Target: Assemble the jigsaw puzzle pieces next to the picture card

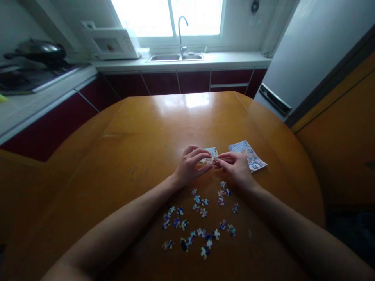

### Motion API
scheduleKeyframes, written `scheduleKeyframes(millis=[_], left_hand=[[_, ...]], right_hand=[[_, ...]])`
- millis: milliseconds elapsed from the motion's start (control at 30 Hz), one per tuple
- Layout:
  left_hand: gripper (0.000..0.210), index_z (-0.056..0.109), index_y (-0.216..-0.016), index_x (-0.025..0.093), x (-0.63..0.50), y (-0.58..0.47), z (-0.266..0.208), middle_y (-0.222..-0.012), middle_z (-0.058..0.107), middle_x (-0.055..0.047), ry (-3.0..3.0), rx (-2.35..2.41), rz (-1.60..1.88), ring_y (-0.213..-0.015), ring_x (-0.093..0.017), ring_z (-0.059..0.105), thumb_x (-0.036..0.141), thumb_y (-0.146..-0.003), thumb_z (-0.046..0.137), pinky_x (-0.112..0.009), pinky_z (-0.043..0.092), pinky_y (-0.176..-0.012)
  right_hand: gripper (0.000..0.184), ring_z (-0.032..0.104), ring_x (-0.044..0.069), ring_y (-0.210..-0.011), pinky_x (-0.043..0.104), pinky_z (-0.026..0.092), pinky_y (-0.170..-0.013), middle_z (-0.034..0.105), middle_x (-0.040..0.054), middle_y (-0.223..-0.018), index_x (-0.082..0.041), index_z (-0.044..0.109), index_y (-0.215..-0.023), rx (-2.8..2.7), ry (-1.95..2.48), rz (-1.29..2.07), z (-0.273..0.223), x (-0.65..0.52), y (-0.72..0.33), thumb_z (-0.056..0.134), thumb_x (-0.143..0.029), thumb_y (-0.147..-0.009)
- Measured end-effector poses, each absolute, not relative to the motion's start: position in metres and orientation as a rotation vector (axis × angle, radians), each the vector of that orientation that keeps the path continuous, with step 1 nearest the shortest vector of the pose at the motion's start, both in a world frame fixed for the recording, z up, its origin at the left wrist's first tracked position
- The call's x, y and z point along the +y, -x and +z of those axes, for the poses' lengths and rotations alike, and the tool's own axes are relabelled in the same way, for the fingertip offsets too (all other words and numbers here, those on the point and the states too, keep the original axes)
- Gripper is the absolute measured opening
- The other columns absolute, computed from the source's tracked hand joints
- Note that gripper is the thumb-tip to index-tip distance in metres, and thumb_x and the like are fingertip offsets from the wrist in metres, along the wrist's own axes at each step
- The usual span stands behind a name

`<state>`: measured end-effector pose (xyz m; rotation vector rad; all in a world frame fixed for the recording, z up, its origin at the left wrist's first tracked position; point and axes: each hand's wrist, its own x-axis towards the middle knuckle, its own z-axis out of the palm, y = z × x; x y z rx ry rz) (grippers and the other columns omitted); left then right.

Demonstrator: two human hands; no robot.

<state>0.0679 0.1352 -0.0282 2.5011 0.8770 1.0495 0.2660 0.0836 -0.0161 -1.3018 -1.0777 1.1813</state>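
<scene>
A small, partly assembled jigsaw puzzle [211, 151] lies on the wooden table between my hands, its left and near parts partly covered. My left hand [191, 164] holds it from the left, fingers curved over its top and thumb along the near edge. At its right edge my right hand [236, 166] is closed in a pinch on a puzzle piece [215, 159], which the fingertips mostly hide. Several loose puzzle pieces [202, 232] are scattered nearer to me, between my forearms. A printed picture sheet [254, 159] lies partly beneath or behind my right hand.
The large wooden table [140, 128] has rounded sides. Beyond it runs a counter with a double sink [164, 57], a faucet [181, 35] and a white microwave [109, 43]. A pan [41, 48] sits on the stove at left. A refrigerator [310, 50] stands at right.
</scene>
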Motion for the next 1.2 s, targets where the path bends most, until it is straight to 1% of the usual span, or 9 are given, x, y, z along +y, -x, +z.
scheduleKeyframes(millis=[133,233,367,500,567,633,767,1033,1200], left_hand=[[0.014,0.071,-0.101,0.030,0.131,-0.070,-0.029,-0.105,0.075,0.001,-2.529,0.817,1.029,-0.102,-0.019,0.060,0.039,-0.089,0.071,-0.038,0.047,-0.095],[0.009,0.072,-0.098,0.030,0.131,-0.071,-0.032,-0.101,0.076,0.002,-2.534,0.870,1.036,-0.100,-0.019,0.060,0.036,-0.091,0.069,-0.037,0.047,-0.093],[0.008,0.074,-0.095,0.030,0.131,-0.071,-0.031,-0.097,0.076,0.002,-2.536,0.885,1.041,-0.095,-0.018,0.060,0.035,-0.091,0.069,-0.036,0.047,-0.089],[0.009,0.076,-0.091,0.030,0.135,-0.067,-0.033,-0.095,0.076,0.002,-2.524,0.977,1.033,-0.094,-0.020,0.060,0.035,-0.090,0.068,-0.038,0.045,-0.089],[0.008,0.077,-0.089,0.031,0.139,-0.064,-0.036,-0.094,0.077,0.002,-2.531,1.021,1.023,-0.093,-0.020,0.060,0.033,-0.089,0.069,-0.039,0.043,-0.090],[0.006,0.077,-0.087,0.032,0.142,-0.062,-0.039,-0.094,0.077,0.002,-2.548,1.040,0.981,-0.093,-0.021,0.060,0.032,-0.088,0.071,-0.039,0.042,-0.089],[0.005,0.077,-0.084,0.033,0.144,-0.061,-0.041,-0.093,0.077,0.003,-2.557,1.071,0.903,-0.090,-0.021,0.059,0.030,-0.085,0.074,-0.040,0.039,-0.089],[0.007,0.078,-0.078,0.033,0.142,-0.061,-0.035,-0.089,0.077,0.003,-2.552,1.099,0.872,-0.089,-0.021,0.059,0.029,-0.083,0.075,-0.042,0.037,-0.089],[0.007,0.078,-0.078,0.032,0.144,-0.059,-0.036,-0.091,0.077,0.003,-2.572,1.094,0.831,-0.090,-0.021,0.058,0.030,-0.083,0.073,-0.042,0.037,-0.090]], right_hand=[[0.028,0.076,0.025,-0.072,0.036,0.062,-0.064,0.078,0.0106,-0.079,-0.015,0.070,-0.085,-1.083,1.258,1.217,-0.020,0.081,-0.259,0.079,-0.038,-0.072],[0.028,0.076,0.024,-0.070,0.036,0.062,-0.065,0.078,0.0103,-0.078,-0.015,0.070,-0.087,-1.101,1.228,1.234,-0.023,0.080,-0.256,0.078,-0.038,-0.075],[0.028,0.076,0.023,-0.070,0.035,0.061,-0.067,0.077,0.0091,-0.077,-0.015,0.069,-0.088,-1.119,1.211,1.240,-0.025,0.079,-0.255,0.077,-0.038,-0.077],[0.030,0.074,0.020,-0.066,0.033,0.059,-0.062,0.077,0.0088,-0.084,-0.016,0.067,-0.100,-1.138,1.248,1.152,-0.026,0.083,-0.261,0.068,-0.042,-0.084],[0.030,0.072,0.019,-0.063,0.031,0.057,-0.059,0.076,0.0093,-0.087,-0.015,0.066,-0.100,-1.150,1.279,1.069,-0.027,0.087,-0.266,0.062,-0.042,-0.088],[0.029,0.070,0.018,-0.061,0.031,0.056,-0.058,0.075,0.0090,-0.085,-0.015,0.066,-0.098,-1.180,1.301,0.983,-0.029,0.091,-0.271,0.059,-0.041,-0.090],[0.024,0.069,0.018,-0.065,0.031,0.055,-0.064,0.074,0.0076,-0.083,-0.016,0.068,-0.093,-1.269,1.340,0.852,-0.032,0.096,-0.275,0.057,-0.036,-0.089],[0.022,0.069,0.021,-0.078,0.032,0.054,-0.070,0.074,0.0078,-0.085,-0.017,0.071,-0.090,-1.371,1.389,0.750,-0.035,0.096,-0.276,0.055,-0.031,-0.089],[0.022,0.069,0.021,-0.077,0.032,0.053,-0.069,0.075,0.0079,-0.085,-0.017,0.072,-0.090,-1.395,1.400,0.708,-0.037,0.099,-0.278,0.055,-0.032,-0.088]])
